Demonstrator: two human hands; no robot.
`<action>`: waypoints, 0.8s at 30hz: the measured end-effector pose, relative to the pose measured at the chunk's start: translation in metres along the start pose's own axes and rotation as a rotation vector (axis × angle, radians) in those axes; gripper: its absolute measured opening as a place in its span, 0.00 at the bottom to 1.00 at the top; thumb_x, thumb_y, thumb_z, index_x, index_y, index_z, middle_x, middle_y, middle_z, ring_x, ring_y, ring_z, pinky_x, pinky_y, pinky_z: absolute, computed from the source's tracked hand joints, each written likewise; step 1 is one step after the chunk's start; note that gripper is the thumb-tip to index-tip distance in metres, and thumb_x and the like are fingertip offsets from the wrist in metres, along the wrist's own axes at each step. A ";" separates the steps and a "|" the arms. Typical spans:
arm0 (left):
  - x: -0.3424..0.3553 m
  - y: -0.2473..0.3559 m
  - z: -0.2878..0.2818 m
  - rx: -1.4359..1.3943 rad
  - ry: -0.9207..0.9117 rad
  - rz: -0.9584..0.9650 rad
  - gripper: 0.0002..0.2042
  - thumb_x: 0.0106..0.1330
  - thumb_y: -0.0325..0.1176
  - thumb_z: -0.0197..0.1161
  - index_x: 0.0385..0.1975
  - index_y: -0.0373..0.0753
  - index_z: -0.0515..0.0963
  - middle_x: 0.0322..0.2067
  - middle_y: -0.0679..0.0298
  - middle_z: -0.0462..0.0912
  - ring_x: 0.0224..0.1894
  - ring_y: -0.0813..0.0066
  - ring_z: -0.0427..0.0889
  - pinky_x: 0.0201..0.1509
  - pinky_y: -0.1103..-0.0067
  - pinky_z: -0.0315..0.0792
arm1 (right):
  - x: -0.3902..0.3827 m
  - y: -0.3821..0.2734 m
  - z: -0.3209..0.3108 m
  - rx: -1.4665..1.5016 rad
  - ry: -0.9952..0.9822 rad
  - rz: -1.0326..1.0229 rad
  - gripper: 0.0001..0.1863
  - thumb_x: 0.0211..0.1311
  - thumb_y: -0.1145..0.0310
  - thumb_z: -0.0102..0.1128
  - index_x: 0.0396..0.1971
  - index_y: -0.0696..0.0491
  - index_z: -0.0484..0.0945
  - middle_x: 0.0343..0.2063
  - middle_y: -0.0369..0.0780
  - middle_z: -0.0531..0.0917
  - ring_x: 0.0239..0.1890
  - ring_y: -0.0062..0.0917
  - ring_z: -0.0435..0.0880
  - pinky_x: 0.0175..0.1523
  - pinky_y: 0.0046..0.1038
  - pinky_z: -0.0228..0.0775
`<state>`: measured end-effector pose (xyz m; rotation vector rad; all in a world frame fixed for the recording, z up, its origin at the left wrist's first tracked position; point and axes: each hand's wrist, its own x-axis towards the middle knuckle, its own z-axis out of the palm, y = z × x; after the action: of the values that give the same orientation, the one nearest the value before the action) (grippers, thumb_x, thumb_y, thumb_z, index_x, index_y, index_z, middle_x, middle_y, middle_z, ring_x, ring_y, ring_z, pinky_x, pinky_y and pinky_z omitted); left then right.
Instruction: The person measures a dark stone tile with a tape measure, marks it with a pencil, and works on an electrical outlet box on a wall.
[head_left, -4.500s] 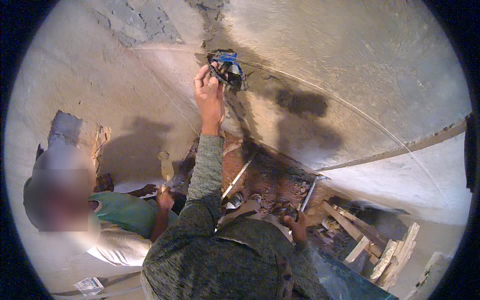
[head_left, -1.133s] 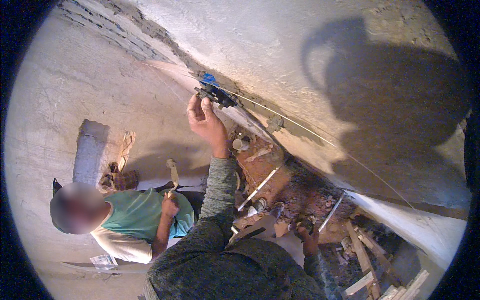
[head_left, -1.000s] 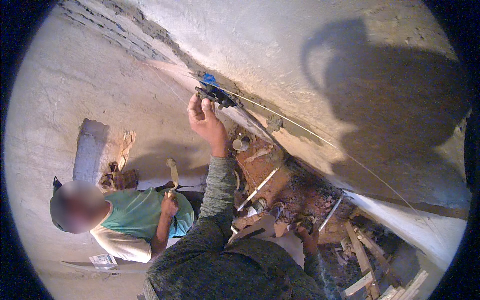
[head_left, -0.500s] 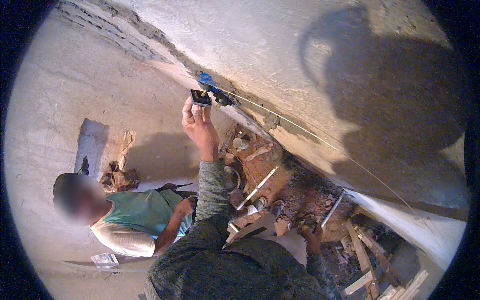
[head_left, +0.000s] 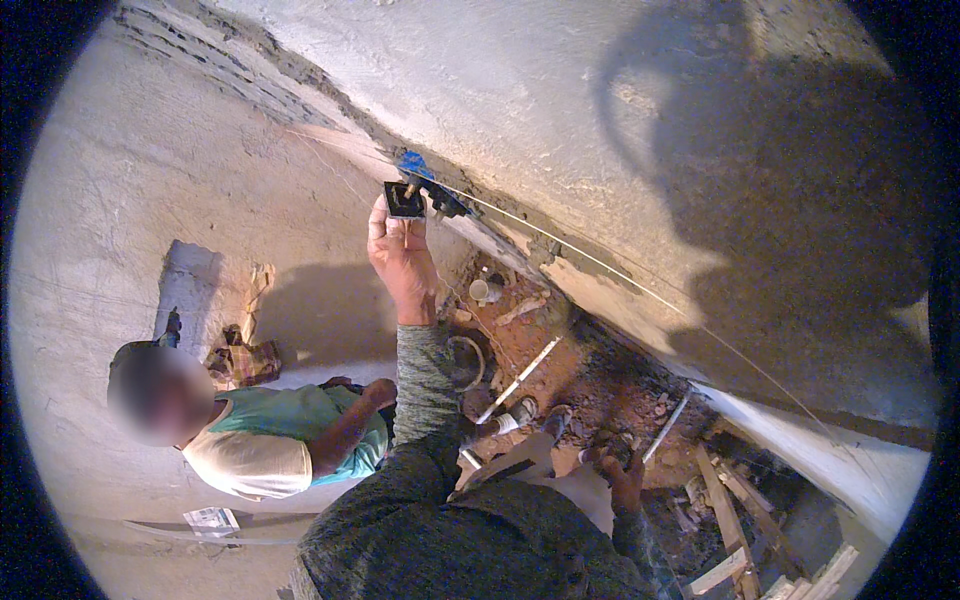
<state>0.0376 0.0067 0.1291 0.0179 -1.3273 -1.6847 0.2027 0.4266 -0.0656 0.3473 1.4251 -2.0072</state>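
Observation:
My left hand (head_left: 403, 268) is raised in front of the wall, its fingertips closed around the edge of a black square plate (head_left: 405, 200). A brass-coloured stub shows at the plate's middle. Right beside the plate, a black valve-like fitting (head_left: 445, 202) with a blue part (head_left: 412, 163) sticks out of the wall, partly hidden by the plate; whether they touch I cannot tell. Low at my right side, my right hand (head_left: 624, 482) has its fingers curled near something small and dark, too unclear to name.
A taut pale string (head_left: 600, 262) runs along the wall past the fitting. At left stands a co-worker (head_left: 300, 435) in a green and cream shirt. Rubble and reddish soil (head_left: 530, 345) cover the floor, with white pipes (head_left: 520, 380), a round container (head_left: 480, 290) and wooden boards (head_left: 728, 520).
The black plate has tilted so its square face shows more fully, and my left hand has turned slightly with it. The co-worker's forearm has shifted. My right hand stays low.

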 end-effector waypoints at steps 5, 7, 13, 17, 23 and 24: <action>0.004 -0.002 0.001 -0.047 -0.014 0.010 0.19 0.71 0.27 0.58 0.60 0.30 0.68 0.55 0.54 0.78 0.56 0.65 0.80 0.65 0.68 0.73 | 0.007 0.025 -0.010 -0.085 0.014 -0.064 0.24 0.57 0.60 0.69 0.51 0.55 0.75 0.38 0.37 0.84 0.38 0.24 0.82 0.43 0.29 0.76; 0.003 -0.005 0.003 -0.094 -0.003 -0.020 0.19 0.71 0.27 0.58 0.60 0.30 0.67 0.55 0.54 0.78 0.57 0.65 0.79 0.65 0.69 0.72 | 0.012 0.040 -0.018 -0.056 0.024 -0.048 0.24 0.57 0.60 0.69 0.50 0.55 0.76 0.37 0.36 0.84 0.36 0.24 0.82 0.43 0.29 0.76; 0.003 -0.002 -0.004 -0.085 -0.015 -0.015 0.20 0.70 0.26 0.58 0.60 0.30 0.67 0.55 0.54 0.78 0.58 0.65 0.79 0.66 0.70 0.71 | 0.002 0.005 0.003 -0.030 0.030 -0.067 0.23 0.56 0.62 0.69 0.50 0.56 0.76 0.38 0.37 0.83 0.37 0.23 0.82 0.42 0.28 0.76; 0.003 -0.002 0.000 -0.097 -0.022 -0.021 0.19 0.70 0.26 0.58 0.60 0.30 0.68 0.55 0.54 0.78 0.57 0.65 0.79 0.66 0.69 0.71 | 0.006 0.009 0.000 -0.015 -0.013 -0.064 0.24 0.56 0.61 0.68 0.50 0.56 0.75 0.36 0.37 0.83 0.36 0.22 0.82 0.42 0.26 0.76; 0.003 -0.001 0.003 -0.004 0.023 0.008 0.18 0.71 0.27 0.58 0.59 0.30 0.69 0.55 0.54 0.78 0.56 0.66 0.80 0.62 0.71 0.75 | 0.010 0.026 -0.011 -0.094 -0.009 -0.031 0.25 0.57 0.60 0.68 0.52 0.56 0.74 0.38 0.37 0.82 0.37 0.23 0.82 0.42 0.27 0.76; 0.003 -0.003 0.002 0.017 0.035 0.024 0.18 0.71 0.27 0.58 0.59 0.30 0.69 0.55 0.54 0.78 0.56 0.66 0.80 0.62 0.71 0.75 | 0.009 0.023 -0.008 -0.070 -0.006 -0.025 0.25 0.57 0.60 0.68 0.52 0.56 0.74 0.39 0.38 0.82 0.37 0.24 0.82 0.43 0.27 0.77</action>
<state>0.0335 0.0061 0.1293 0.0413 -1.3106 -1.6465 0.2090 0.4260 -0.0904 0.2937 1.4984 -1.9709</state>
